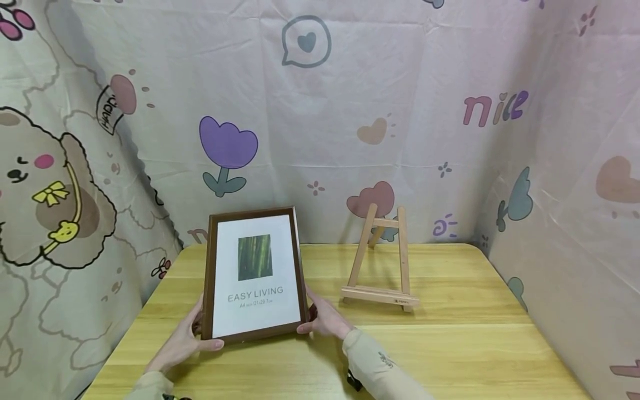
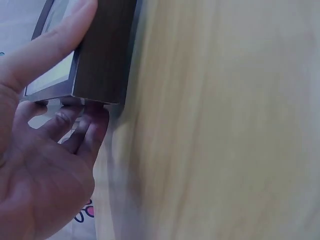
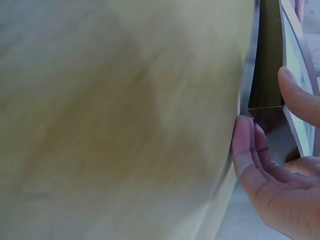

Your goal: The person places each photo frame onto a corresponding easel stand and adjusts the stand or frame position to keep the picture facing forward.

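So the brown picture frame (image 1: 255,278) sits on the left half of the scene, right between the two hands, long axis running up and away from the person, face tipped toward them. Left hand (image 1: 182,341) grasps the lower left corner, thumb over the front; right hand (image 1: 327,319) grips the lower right the same way. (Can't tell whether the bottom edge touches the wood, btw.) The big relation here: a small wooden easel (image 1: 380,295) stands to the right, apart from the frame, ledge facing the person, and the right hand is way nearer to it. Pale wood-grain table (image 1: 465,350) underneath, cartoon-print curtain (image 1: 340,89) all around.
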Tool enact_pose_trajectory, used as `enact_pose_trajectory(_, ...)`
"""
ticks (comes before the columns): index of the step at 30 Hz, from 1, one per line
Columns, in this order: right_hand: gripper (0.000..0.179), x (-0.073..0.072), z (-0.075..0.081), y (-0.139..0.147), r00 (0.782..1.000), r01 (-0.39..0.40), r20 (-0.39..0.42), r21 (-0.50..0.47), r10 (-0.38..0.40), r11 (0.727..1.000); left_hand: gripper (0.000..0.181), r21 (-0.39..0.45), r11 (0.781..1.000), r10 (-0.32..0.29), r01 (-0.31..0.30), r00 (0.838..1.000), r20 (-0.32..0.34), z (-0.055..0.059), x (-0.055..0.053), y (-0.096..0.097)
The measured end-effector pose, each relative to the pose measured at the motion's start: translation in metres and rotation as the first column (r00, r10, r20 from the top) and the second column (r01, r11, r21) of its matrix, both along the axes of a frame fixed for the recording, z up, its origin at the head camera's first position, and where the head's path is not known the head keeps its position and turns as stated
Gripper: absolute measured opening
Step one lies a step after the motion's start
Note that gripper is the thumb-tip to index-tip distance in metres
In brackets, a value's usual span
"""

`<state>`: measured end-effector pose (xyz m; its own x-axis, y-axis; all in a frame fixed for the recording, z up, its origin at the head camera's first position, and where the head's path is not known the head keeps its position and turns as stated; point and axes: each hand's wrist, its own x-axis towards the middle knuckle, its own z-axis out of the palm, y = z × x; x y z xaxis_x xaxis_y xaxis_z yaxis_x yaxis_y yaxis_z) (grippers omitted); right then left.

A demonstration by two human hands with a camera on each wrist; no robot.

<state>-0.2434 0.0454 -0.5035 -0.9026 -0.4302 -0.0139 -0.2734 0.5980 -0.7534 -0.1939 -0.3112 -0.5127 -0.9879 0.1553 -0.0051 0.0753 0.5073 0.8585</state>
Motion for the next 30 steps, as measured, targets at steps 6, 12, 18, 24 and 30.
enact_pose_trajectory(6, 0.111, -0.002, 0.003, 0.003, 1.000, 0.009, -0.006, -0.058, -0.010, 0.998, 0.136, 0.030, 1.000, 0.010, -0.010, 1.000, -0.012, 0.005, -0.002, 0.006)
enact_pose_trajectory(12, 0.109, -0.003, 0.008, 0.011, 0.999, -0.019, -0.045, -0.111, 0.014, 0.994, 0.136, 0.102, 0.995, 0.019, -0.015, 0.999, -0.038, 0.011, -0.006, 0.012)
enact_pose_trajectory(18, 0.110, -0.006, 0.012, 0.017, 0.999, -0.022, -0.039, -0.183, 0.015, 0.983, 0.137, 0.100, 0.994, 0.043, -0.035, 0.996, -0.075, 0.016, -0.005, 0.022)
enact_pose_trajectory(24, 0.113, -0.006, 0.013, 0.021, 0.997, 0.017, -0.065, -0.183, -0.029, 0.983, 0.140, 0.072, 0.994, 0.084, -0.078, 0.994, -0.072, 0.021, -0.004, 0.032)
enact_pose_trajectory(30, 0.114, -0.005, 0.016, 0.025, 0.995, 0.078, -0.049, -0.154, -0.087, 0.985, 0.140, 0.063, 0.993, 0.106, -0.101, 0.990, -0.091, 0.024, -0.006, 0.039)
